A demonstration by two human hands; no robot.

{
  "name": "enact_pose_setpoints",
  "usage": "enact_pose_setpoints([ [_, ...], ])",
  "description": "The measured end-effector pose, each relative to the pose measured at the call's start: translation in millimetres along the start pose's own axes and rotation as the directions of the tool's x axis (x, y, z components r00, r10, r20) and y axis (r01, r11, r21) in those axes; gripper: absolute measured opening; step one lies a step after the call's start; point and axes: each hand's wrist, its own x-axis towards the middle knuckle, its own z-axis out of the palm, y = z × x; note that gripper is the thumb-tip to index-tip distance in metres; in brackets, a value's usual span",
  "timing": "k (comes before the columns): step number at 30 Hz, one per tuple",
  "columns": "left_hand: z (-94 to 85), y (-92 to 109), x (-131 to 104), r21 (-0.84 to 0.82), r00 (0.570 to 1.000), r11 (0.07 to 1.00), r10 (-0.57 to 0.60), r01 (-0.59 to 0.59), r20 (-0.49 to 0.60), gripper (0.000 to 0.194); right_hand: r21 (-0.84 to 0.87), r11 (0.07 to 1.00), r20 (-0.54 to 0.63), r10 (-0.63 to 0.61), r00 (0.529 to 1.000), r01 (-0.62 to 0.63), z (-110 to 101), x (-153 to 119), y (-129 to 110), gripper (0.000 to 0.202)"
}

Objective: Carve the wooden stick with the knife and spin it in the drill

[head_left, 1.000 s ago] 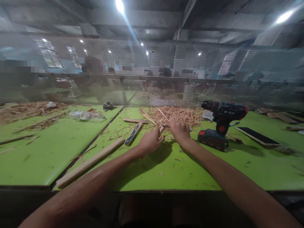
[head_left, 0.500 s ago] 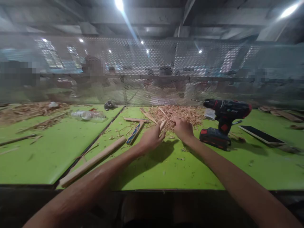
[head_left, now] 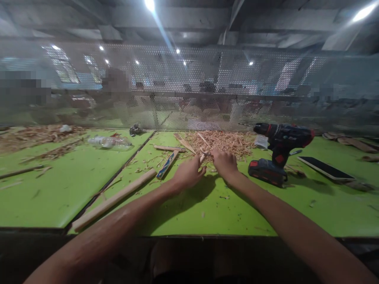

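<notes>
My left hand is closed around a small pale stick of wood, whose far end sticks out past the fingers. My right hand is closed on a thin tool, probably a carving knife, mostly hidden by the fingers; its thin part meets the stick. Both hands are close together, just above the table in front of a heap of wood shavings. Left of them lie a strip with blue markings, a thin wooden slat and a flat wooden piece.
A cordless drill stands right of my right forearm, with a phone beyond it. A long wooden bar lies near my left forearm. A plastic bottle is farther left. Perforated mesh rises behind the green table.
My right hand has moved slightly left, closer to my left hand. The thin tool now crosses the stick's end. My left hand has barely moved.
</notes>
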Motion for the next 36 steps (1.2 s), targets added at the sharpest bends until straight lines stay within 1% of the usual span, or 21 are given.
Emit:
enact_pose_setpoints([
  [4, 0.9, 1.5, -1.0, 0.058, 0.998, 0.998, -0.026, 0.023, 0.056, 0.023, -0.01, 1.0, 0.021, 0.024, 0.999, -0.023, 1.5, 1.8, 1.8, 0.036],
  [9, -0.8, 3.6, -2.6, 0.106, 0.997, 0.994, -0.039, 0.032, 0.066, 0.025, 0.002, 0.999, 0.045, 0.042, 0.998, -0.042, 2.8, 6.2, 4.1, 0.038],
  [12, -4.2, 9.6, -5.9, 0.09, 0.997, 0.996, -0.023, 0.017, 0.068, 0.021, 0.006, 0.994, 0.089, 0.11, 0.99, -0.111, 6.2, 16.9, 15.3, 0.037],
  [14, -6.0, 12.9, -7.7, 0.049, 0.999, 0.999, 0.013, -0.015, 0.039, 0.019, 0.006, 0.985, 0.12, 0.172, 0.978, -0.174, 8.3, 24.2, 26.9, 0.036],
  [16, -6.0, 12.2, -7.5, -0.005, 0.999, 0.999, 0.038, -0.038, 0.013, 0.019, 0.006, 0.976, 0.124, 0.217, 0.968, -0.219, 8.7, 27.6, 36.5, 0.037],
  [17, -5.2, 10.2, -6.5, -0.035, 0.999, 0.999, 0.037, -0.036, 0.01, 0.019, 0.01, 0.974, 0.106, 0.225, 0.969, -0.227, 8.1, 27.3, 38.8, 0.038],
  [19, -2.2, 3.9, -3.3, -0.087, 1.0, 0.996, 0.009, -0.007, 0.022, 0.019, 0.036, 0.977, 0.027, 0.21, 0.977, -0.211, 5.2, 23.0, 36.9, 0.038],
  [21, 1.3, -1.9, -0.1, -0.144, 0.999, 0.989, -0.029, 0.034, 0.037, 0.021, 0.061, 0.987, -0.054, 0.155, 0.986, -0.152, 1.3, 15.8, 27.5, 0.038],
  [22, 2.8, -3.7, 1.0, -0.176, 0.998, 0.983, -0.039, 0.045, 0.041, 0.021, 0.064, 0.991, -0.071, 0.122, 0.99, -0.117, -0.6, 11.8, 21.4, 0.037],
  [24, 4.6, -4.5, 2.0, -0.23, 0.999, 0.972, -0.03, 0.038, 0.039, 0.02, 0.05, 0.997, -0.053, 0.059, 0.997, -0.057, -3.5, 4.9, 9.9, 0.038],
  [27, 5.6, -1.4, 1.3, -0.262, 1.0, 0.965, -0.006, 0.013, 0.025, 0.019, 0.029, 0.999, -0.014, 0.018, 1.0, -0.018, -5.2, -1.4, 0.6, 0.04],
  [32, 6.0, 0.9, 0.4, -0.241, 0.999, 0.97, -0.029, 0.036, 0.032, 0.019, 0.031, 0.999, -0.033, -0.016, 0.999, 0.017, -3.2, -4.0, 0.1, 0.039],
  [36, 5.5, 1.1, 0.0, -0.218, 0.999, 0.975, -0.032, 0.037, 0.025, 0.016, 0.001, 1.0, -0.029, -0.017, 0.999, 0.017, -1.9, -4.0, -2.1, 0.039],
])
